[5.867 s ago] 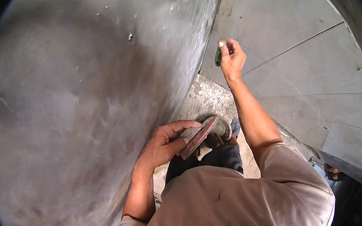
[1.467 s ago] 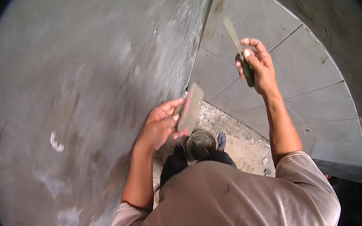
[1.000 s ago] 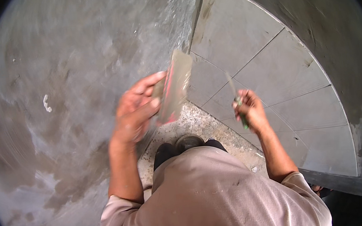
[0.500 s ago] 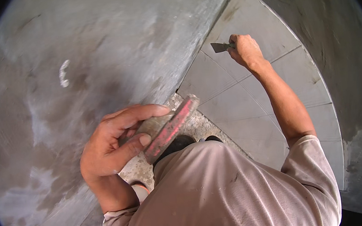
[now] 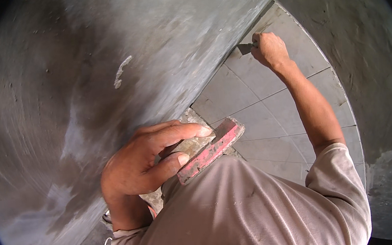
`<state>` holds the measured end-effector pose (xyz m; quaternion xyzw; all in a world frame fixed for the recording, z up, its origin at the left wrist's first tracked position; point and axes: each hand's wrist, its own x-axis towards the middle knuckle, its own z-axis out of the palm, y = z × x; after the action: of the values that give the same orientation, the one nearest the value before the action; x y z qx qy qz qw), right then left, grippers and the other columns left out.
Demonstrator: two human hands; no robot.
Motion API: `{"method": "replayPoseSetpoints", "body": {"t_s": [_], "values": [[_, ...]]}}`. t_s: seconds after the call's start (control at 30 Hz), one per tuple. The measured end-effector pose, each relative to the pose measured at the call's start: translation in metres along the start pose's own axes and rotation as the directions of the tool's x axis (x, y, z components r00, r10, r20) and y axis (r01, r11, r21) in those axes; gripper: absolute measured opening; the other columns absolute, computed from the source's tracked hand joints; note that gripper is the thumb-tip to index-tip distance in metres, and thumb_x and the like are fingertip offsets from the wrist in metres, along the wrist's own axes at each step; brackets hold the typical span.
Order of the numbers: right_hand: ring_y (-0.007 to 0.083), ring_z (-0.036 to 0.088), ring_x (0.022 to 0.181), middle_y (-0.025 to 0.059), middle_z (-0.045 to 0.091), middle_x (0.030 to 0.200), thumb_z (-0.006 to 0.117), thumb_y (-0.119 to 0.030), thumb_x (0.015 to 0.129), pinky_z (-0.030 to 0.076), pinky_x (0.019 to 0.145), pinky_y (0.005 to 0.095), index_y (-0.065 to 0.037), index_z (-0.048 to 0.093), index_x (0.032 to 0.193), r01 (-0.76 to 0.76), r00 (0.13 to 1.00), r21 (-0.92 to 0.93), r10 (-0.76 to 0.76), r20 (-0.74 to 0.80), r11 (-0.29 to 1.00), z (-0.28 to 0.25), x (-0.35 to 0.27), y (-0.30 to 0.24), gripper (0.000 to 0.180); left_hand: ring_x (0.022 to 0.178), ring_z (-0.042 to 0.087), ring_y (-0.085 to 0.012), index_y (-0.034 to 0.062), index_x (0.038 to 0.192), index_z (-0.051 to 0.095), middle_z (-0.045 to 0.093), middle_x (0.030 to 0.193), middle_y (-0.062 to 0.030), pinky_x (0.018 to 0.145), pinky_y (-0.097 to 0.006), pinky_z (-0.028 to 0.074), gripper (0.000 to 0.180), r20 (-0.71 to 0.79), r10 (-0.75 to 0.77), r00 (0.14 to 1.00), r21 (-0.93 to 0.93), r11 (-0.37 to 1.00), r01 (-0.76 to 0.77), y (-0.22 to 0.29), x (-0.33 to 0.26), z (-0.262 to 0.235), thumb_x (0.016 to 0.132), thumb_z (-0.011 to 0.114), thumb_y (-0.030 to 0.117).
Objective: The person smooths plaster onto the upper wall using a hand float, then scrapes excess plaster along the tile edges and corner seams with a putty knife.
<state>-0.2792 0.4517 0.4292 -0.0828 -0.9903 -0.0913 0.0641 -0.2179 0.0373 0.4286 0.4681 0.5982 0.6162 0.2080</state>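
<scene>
My left hand point(image 5: 138, 165) grips a small hand float point(image 5: 212, 149) by its worn, mortar-stained handle, fingers on one side and thumb on the other. The float has a pink-red edge crusted with grey cement and is raised in front of my shirt. Farther off, my right arm reaches out over grey square tiles point(image 5: 227, 89). My right hand point(image 5: 272, 50) is closed around a putty knife point(image 5: 245, 48), its handle mostly hidden in the fist. The dark blade points left, close to the seam where the tiles meet the wall; I cannot tell whether it touches.
A smeared grey cement wall point(image 5: 57, 90) fills the left side, with a whitish mark point(image 5: 121, 72) on it. Another grey rendered wall point(image 5: 374, 78) curves along the right, past the tiles' pale edge. Rough, mortar-spotted ground point(image 5: 188, 117) shows beyond the left hand.
The view has shifted. My right hand has brought the putty knife closer to the seam by the left wall. The float in my left hand sits lower and farther right in view.
</scene>
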Motion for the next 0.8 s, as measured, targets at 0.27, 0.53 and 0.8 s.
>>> {"method": "replayPoseSetpoints", "body": {"t_s": [0.27,0.53,0.8], "values": [[0.0423,0.072,0.09,0.0225,0.073,0.09,0.062,-0.004,0.078,0.058,0.082,0.0507,-0.004,0.072,0.092,0.014,0.999,-0.05,-0.011,0.045,0.999,0.009,0.005,-0.002,0.017,0.083,0.062,-0.0164,-0.0092,0.135,0.061,0.071,0.11,-0.0177,0.07,-0.03,0.045,0.052,0.021,-0.031,0.999,-0.044,0.999,0.032,0.001,0.0,0.001,0.086,0.06,0.007],[0.0418,0.072,0.093,0.0227,0.073,0.095,0.062,-0.004,0.079,0.058,0.083,0.0497,-0.004,0.072,0.097,-0.028,0.999,-0.057,0.026,-0.038,0.998,-0.022,0.008,0.006,0.02,0.086,0.066,-0.018,-0.0115,0.134,0.06,0.07,0.109,-0.0198,0.072,-0.03,0.049,0.052,0.038,-0.026,0.999,-0.061,0.998,0.028,0.003,-0.001,0.0,0.084,0.058,0.005],[0.0435,0.07,0.088,0.0234,0.072,0.087,0.068,-0.009,0.074,0.056,0.079,0.0508,-0.002,0.071,0.092,0.003,0.991,-0.109,-0.017,-0.131,0.994,-0.057,0.019,0.018,0.019,0.094,0.068,-0.0183,-0.0127,0.134,0.059,0.069,0.113,-0.0201,0.079,-0.03,0.052,0.051,0.049,-0.036,0.998,-0.099,0.994,0.041,0.004,-0.003,0.0,0.086,0.057,0.003]]}}
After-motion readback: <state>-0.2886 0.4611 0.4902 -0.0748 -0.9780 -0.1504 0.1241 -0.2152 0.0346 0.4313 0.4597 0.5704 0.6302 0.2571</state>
